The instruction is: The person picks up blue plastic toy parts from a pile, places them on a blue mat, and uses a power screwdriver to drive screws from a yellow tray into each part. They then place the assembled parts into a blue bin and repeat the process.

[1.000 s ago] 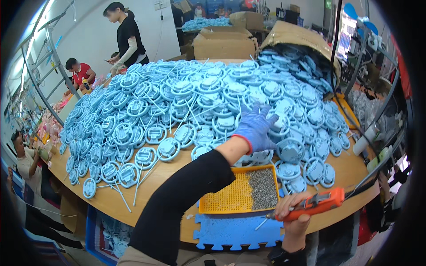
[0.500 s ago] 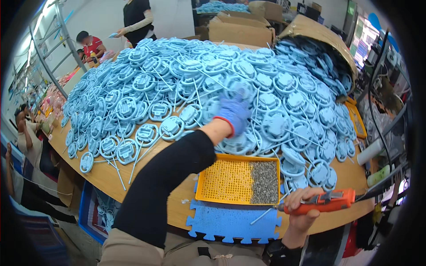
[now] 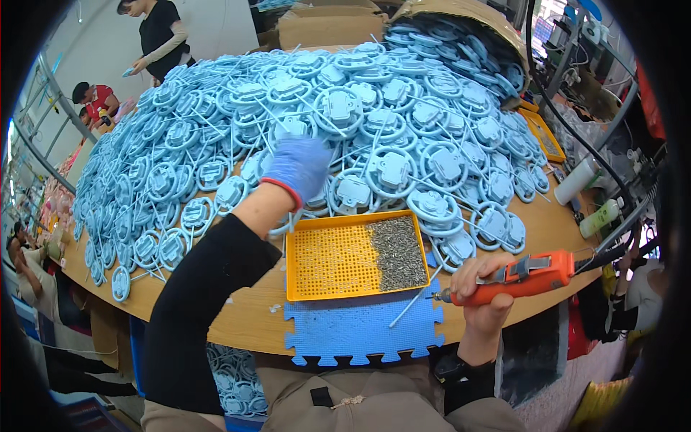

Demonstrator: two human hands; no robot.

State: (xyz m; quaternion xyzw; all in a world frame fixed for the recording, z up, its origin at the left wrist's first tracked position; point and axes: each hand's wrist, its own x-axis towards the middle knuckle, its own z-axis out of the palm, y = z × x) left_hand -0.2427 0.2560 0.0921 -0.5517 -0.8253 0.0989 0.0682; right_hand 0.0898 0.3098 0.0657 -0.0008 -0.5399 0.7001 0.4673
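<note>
My left hand [image 3: 296, 171], in a blue glove with a red cuff, is over the near part of a large pile of pale blue round plastic parts [image 3: 392, 171]. Motion smears its fingers, and whether they hold a part cannot be made out. In my bare right hand [image 3: 484, 289] is an orange electric screwdriver [image 3: 538, 272], its bit pointing left. Between my hands sits a shallow yellow tray [image 3: 332, 294] with small metal screws [image 3: 400, 255] heaped at its right side. The tray rests partly on a blue foam mat [image 3: 360, 333], where a thin pale blue rod [image 3: 409, 305] lies slantwise.
A tipped cardboard box [image 3: 515, 54] spills more parts at the back right. Another yellow tray [image 3: 541, 135], a white cylinder [image 3: 577, 180] and a green bottle [image 3: 602, 218] line the right edge. A dark cable hangs there. Other people are at the far left.
My left hand has moved left and slightly nearer across the pile. The right hand keeps its hold on the screwdriver. My whole view has shifted, so the table sits higher and further left.
</note>
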